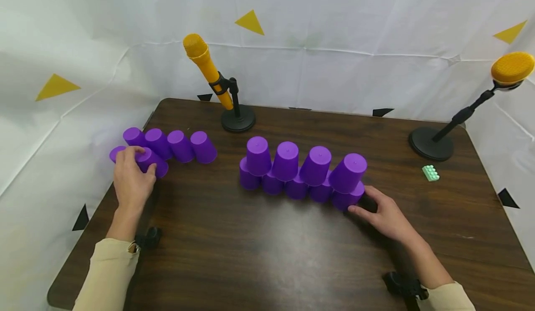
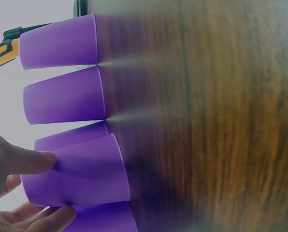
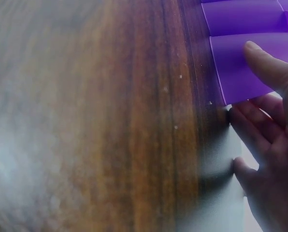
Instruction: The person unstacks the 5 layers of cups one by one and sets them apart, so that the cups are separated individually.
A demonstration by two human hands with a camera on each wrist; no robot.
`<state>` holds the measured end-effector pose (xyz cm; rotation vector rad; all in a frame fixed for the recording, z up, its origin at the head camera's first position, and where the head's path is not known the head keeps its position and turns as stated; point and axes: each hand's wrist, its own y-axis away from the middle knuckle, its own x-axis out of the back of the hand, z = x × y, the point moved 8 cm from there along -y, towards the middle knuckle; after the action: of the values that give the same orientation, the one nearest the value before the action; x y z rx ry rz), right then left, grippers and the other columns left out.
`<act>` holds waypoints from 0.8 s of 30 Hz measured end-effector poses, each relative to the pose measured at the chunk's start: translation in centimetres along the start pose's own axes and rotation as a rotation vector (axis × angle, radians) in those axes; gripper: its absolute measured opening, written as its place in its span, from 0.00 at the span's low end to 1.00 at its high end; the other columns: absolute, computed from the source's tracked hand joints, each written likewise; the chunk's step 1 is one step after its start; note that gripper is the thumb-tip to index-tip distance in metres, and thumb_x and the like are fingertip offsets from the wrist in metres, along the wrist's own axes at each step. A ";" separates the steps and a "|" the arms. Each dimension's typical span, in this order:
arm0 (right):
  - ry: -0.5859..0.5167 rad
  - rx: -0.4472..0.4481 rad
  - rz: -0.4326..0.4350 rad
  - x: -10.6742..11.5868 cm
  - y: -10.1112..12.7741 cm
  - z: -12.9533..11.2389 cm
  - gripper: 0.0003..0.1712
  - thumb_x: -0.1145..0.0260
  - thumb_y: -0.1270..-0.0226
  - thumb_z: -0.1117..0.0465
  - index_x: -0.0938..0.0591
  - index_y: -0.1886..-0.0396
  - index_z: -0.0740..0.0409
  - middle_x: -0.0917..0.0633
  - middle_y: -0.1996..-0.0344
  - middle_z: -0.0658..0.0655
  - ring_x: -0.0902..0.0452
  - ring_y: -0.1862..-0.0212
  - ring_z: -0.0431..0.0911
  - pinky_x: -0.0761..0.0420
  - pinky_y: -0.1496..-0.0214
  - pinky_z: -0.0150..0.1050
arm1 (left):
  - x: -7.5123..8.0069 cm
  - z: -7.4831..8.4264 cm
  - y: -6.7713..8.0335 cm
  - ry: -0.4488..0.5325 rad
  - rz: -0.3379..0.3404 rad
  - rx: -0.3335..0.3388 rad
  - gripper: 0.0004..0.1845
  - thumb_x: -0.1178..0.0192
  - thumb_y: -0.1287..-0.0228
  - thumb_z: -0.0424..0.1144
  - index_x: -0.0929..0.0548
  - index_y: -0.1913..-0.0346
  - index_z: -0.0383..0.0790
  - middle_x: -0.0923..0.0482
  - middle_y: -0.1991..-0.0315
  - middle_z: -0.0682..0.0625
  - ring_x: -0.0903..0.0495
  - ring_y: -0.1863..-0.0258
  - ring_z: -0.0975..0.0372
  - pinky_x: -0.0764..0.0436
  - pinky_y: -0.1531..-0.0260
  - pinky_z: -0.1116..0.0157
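My left hand (image 1: 133, 174) holds an upside-down purple cup (image 2: 81, 174) between thumb and fingers, at the front of a group of cups at the table's left. A row of similar purple cups (image 1: 181, 146) stands just behind it, and another cup (image 1: 117, 153) shows partly behind my hand. Mid-table, several inverted purple cups form a lower row (image 1: 271, 184), with an upper row (image 1: 286, 161) standing across them. My right hand (image 1: 386, 213) touches the rightmost lower cup (image 3: 252, 67), its thumb laid along the near side and its relaxed fingers beside the right side.
A yellow microphone (image 1: 207, 69) on a black stand is at the back left. Another yellow microphone (image 1: 512, 68) stands at the back right, with a small mint-green toy brick (image 1: 430, 172) in front of its base. White sheeting (image 1: 334, 18) rises behind the brown table (image 1: 259, 255).
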<state>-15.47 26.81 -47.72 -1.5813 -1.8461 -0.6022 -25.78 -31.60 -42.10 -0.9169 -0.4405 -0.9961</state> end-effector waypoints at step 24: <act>-0.006 -0.013 -0.005 0.0 -0.1 0.1 0.33 0.28 0.38 0.51 0.25 0.36 0.60 0.20 0.45 0.62 0.29 0.38 0.61 0.35 0.38 0.65 | -5.1 20.1 6.3 0.381 -0.174 -0.418 0.30 0.29 0.42 0.38 0.26 0.37 0.42 0.30 0.37 0.44 0.28 0.41 0.54 0.25 0.47 0.54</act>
<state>-15.55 26.84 -47.81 -1.5895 -1.8544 -0.6131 -21.35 -10.98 -37.14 -1.0401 0.0155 -1.4225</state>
